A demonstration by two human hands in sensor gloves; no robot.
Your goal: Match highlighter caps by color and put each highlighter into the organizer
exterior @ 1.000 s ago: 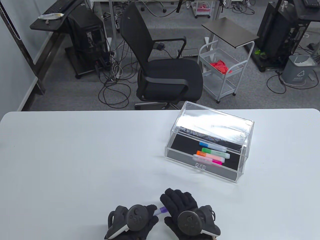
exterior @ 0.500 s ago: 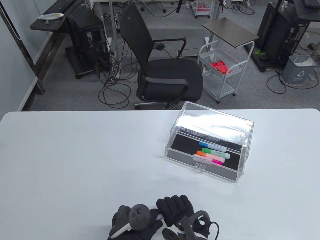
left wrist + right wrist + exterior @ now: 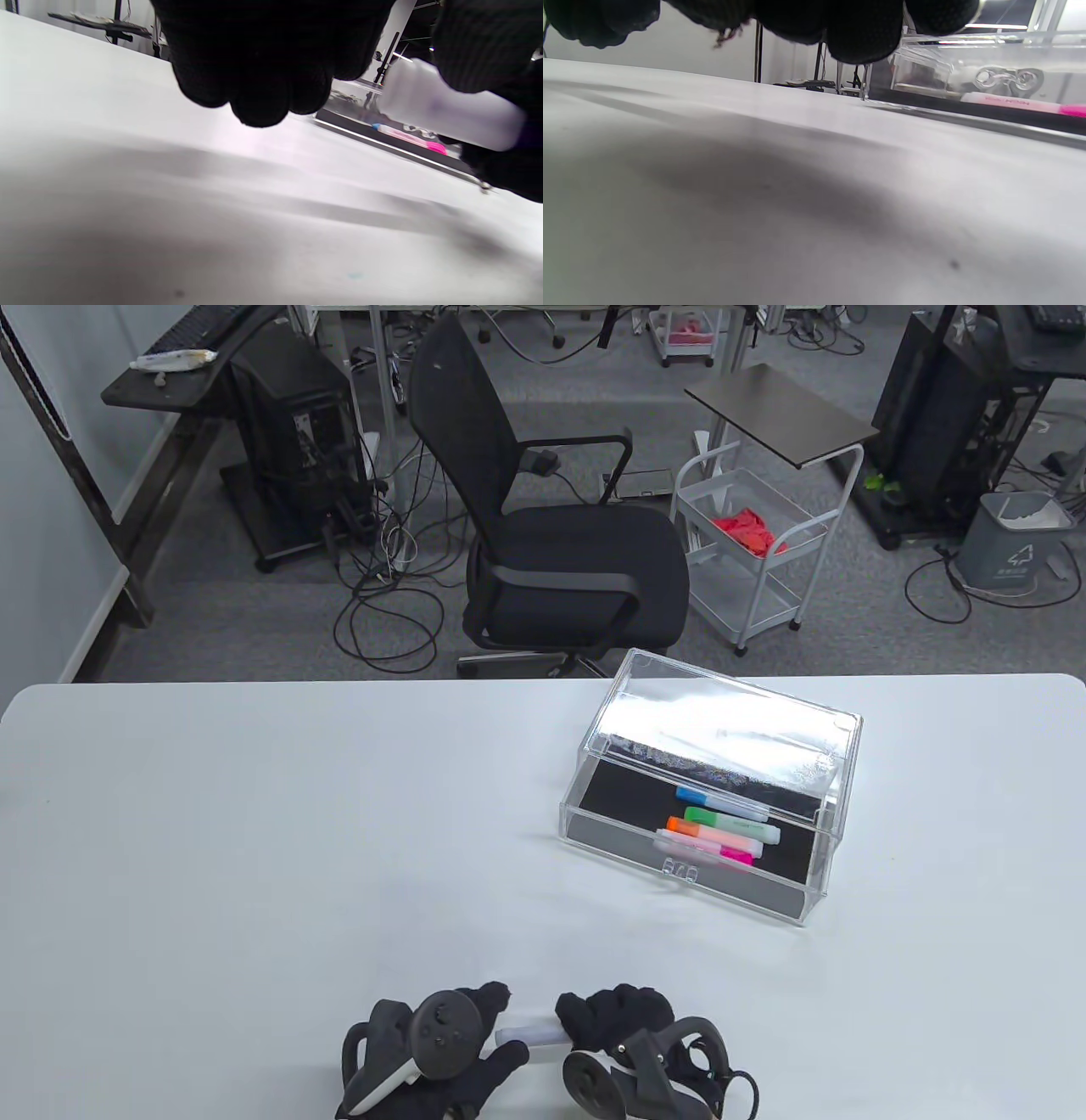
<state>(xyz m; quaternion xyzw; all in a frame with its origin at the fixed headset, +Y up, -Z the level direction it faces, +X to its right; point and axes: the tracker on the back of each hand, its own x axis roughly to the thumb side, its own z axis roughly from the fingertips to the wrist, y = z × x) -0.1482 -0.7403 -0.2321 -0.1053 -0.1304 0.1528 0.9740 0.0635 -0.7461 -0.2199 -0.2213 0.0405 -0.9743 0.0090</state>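
A pale lilac highlighter (image 3: 530, 1033) lies level between my two hands near the table's front edge. My right hand (image 3: 624, 1022) curls round its right end, which hides the purple cap. My left hand (image 3: 475, 1035) holds the barrel's left end between forefinger and thumb; in the left wrist view the highlighter (image 3: 445, 112) shows under a gloved finger (image 3: 488, 42). The clear organizer (image 3: 679, 886) stands at the right with its drawer pulled out. Inside lie a blue highlighter (image 3: 704, 796), a green one (image 3: 730, 816), an orange one (image 3: 721, 836) and a pink one (image 3: 708, 850).
The white table (image 3: 254, 831) reaches to both sides of the view. A black office chair (image 3: 560, 560) and a white trolley (image 3: 755, 551) stand beyond its far edge. In the right wrist view the organizer (image 3: 967, 72) is close ahead, with the pink highlighter (image 3: 1018, 106) inside.
The hands came together over the highlighter and have drawn slightly apart. The purple cap, visible a second ago, is now hidden in my right hand, and only the pale barrel shows.
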